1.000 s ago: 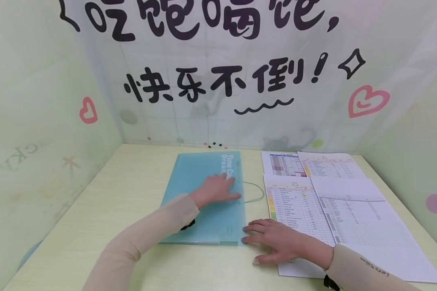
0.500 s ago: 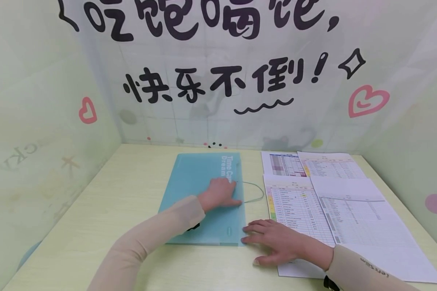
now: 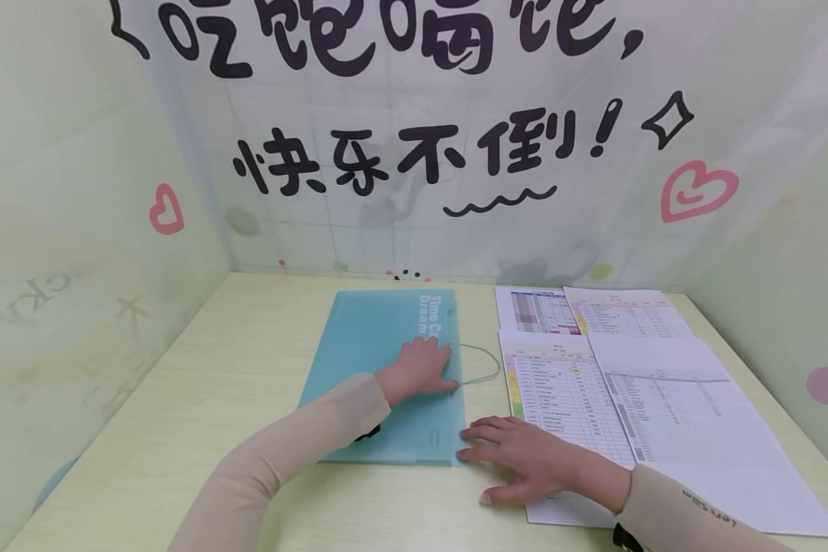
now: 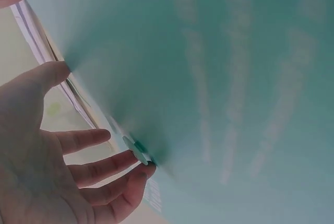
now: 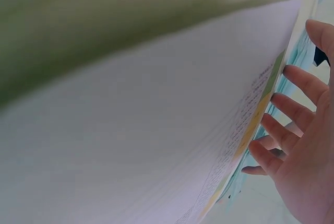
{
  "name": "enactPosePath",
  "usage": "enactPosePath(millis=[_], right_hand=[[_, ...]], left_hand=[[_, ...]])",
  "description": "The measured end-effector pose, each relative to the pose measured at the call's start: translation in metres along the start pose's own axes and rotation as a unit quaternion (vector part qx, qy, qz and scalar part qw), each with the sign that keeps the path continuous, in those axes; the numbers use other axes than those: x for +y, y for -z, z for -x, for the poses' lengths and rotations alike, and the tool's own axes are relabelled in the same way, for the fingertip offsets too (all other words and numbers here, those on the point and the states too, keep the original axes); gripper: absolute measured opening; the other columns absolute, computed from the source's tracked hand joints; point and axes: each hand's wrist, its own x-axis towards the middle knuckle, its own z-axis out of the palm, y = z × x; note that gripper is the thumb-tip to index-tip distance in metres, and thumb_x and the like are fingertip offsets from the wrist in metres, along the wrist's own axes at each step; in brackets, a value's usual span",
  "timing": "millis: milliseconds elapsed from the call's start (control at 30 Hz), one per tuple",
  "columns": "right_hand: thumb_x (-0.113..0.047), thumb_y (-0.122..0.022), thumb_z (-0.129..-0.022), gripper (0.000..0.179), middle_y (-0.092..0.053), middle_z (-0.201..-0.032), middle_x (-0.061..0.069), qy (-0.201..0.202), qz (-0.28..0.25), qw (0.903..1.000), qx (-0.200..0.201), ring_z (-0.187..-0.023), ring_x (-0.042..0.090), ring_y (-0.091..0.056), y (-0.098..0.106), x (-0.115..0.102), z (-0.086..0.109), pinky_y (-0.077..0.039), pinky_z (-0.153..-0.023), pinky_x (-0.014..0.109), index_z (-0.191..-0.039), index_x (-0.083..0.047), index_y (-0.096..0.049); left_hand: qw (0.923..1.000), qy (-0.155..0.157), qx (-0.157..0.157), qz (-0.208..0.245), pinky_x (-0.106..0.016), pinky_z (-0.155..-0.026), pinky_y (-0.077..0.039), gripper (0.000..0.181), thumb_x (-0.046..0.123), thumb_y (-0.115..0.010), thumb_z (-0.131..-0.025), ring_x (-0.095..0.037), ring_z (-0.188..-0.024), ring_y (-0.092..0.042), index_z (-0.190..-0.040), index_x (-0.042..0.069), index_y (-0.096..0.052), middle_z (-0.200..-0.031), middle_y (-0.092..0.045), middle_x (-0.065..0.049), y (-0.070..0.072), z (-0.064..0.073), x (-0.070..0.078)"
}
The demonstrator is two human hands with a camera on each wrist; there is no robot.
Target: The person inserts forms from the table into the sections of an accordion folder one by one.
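Here's the pale table (image 3: 228, 345) first, and on it, just left of the middle, lies the blue-green folder (image 3: 362, 345), flat and closed, its lettered side up. Off to the right spread the printed sheets (image 3: 562, 391), overlapping one another. The folder looks like thin, springy plastic: light, I'd judge, stiff across its face yet ready to flex along the edge, and smooth enough to skid under a flat push. The best hold should be the long right-hand edge, thumb on one face and fingers on the other. Now the left hand (image 3: 417, 368), resting across the folder, thumb and fingers apart near that very edge, no grip around anything. The right hand (image 3: 524, 460) lies with spread fingers, fingertips at the folder's lower right edge, palm over the nearest sheet, gripping nothing. Out from the edge loops a thin cord (image 3: 498, 368), likely soft and stretchy, best pinched at its bend. And smallest, the round button (image 4: 134, 150), at the left fingertips, probably hard and too small for more than a fingertip.
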Motion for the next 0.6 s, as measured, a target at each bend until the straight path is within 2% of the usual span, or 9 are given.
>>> enactPosePath(millis=[167,333,467,600], right_hand=[[-0.049,-0.049,-0.083,0.048,-0.045,-0.126,0.003,0.006,0.005,1.0000,0.006,-0.116,0.021,-0.038,-0.0013,0.0007,0.0003,-0.034,-0.089,0.039,-0.121,-0.020,-0.052],[-0.049,-0.049,-0.083,0.048,-0.045,-0.125,0.003,0.008,0.005,0.9999,0.011,-0.116,0.021,-0.038,-0.0034,0.0013,0.0011,-0.035,-0.088,0.038,-0.121,-0.020,-0.052],[-0.050,-0.049,-0.083,0.049,-0.044,-0.126,0.003,0.007,0.004,0.9999,0.009,-0.116,0.021,-0.037,-0.0054,0.0016,0.0016,-0.035,-0.088,0.039,-0.122,-0.020,-0.051],[-0.050,-0.048,-0.083,0.050,-0.044,-0.127,0.003,0.005,0.005,1.0000,0.006,-0.117,0.021,-0.037,-0.0068,0.0019,0.0020,-0.035,-0.088,0.039,-0.124,-0.021,-0.050]], left_hand=[[0.9999,0.007,-0.003,0.015,-0.047,-0.075,-0.039,0.061,0.053,-0.055,-0.077,-0.029,-0.092,-0.046,-0.120,0.010,-0.051,-0.109,-0.049,-0.013,0.0005,-0.0005,-0.0004],[0.9989,0.020,-0.008,0.042,-0.052,-0.081,-0.033,0.072,0.059,-0.057,-0.073,-0.035,-0.106,-0.040,-0.127,0.012,-0.046,-0.124,-0.040,-0.014,-0.0005,-0.0017,-0.0022],[0.9980,0.027,0.006,0.058,-0.056,-0.085,-0.029,0.078,0.061,-0.057,-0.071,-0.039,-0.113,-0.033,-0.130,0.012,-0.042,-0.133,-0.030,-0.015,-0.0008,-0.0029,-0.0046],[0.9968,0.031,0.025,0.069,-0.056,-0.083,-0.030,0.081,0.060,-0.059,-0.070,-0.038,-0.109,-0.035,-0.132,0.012,-0.039,-0.130,-0.030,-0.016,0.0015,-0.0042,-0.0064]])
